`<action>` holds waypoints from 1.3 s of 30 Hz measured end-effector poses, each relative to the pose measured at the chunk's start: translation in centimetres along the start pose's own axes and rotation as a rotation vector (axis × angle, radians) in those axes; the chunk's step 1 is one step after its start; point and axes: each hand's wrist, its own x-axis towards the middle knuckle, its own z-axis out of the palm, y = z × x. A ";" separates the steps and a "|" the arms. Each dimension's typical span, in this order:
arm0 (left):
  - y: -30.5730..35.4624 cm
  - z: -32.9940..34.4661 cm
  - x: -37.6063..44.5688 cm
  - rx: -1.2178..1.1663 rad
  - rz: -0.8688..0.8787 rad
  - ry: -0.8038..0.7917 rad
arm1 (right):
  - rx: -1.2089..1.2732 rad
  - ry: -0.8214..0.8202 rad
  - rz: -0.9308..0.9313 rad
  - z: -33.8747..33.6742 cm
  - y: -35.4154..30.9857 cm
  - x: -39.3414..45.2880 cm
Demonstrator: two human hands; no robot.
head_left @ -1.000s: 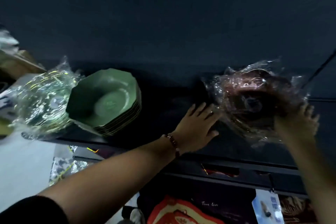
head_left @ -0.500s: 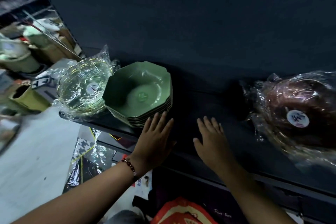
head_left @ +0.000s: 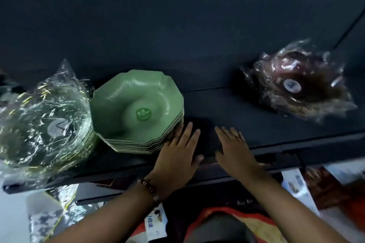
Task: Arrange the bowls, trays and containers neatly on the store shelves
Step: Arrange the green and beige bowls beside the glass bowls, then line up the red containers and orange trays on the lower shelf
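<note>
Just left of flat left-hand fingers, green bowl stack

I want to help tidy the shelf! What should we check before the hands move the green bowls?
1. Left hand by the green bowls, fingers at the stack's right edge: ok.
2. Right hand free, flat on the shelf: ok.
3. Green stack lined up evenly: ok.
4. Bare shelf between the stack and the brown wrapped bowl: ok.
5. Clear wrapped bowls safely on the shelf: cannot tell, the wrap looks to hang over the front edge.
</note>
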 end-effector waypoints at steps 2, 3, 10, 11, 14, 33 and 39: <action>-0.6 -1.0 -0.9 -0.032 0.106 0.031 | 0.030 0.021 0.106 0.5 -1.8 -1.8; -1.0 -1.3 -1.1 -0.025 0.129 0.046 | 0.043 0.031 0.120 0.9 -2.3 -2.1; -3.9 -1.8 -2.5 -0.042 0.332 -0.018 | 0.054 0.054 0.341 1.2 -6.4 -5.3; -3.9 -1.3 -3.1 -0.040 0.340 -0.014 | 0.056 0.062 0.344 1.5 -6.4 -6.0; -3.8 1.4 -5.3 -0.064 0.349 -0.001 | 0.058 0.090 0.344 3.4 -5.2 -7.4; 1.2 38.4 4.5 0.101 0.397 0.243 | -0.154 0.343 0.240 32.6 18.0 -2.9; -4.9 38.9 -0.9 0.162 0.344 0.258 | -0.115 0.385 0.171 36.6 13.1 -4.4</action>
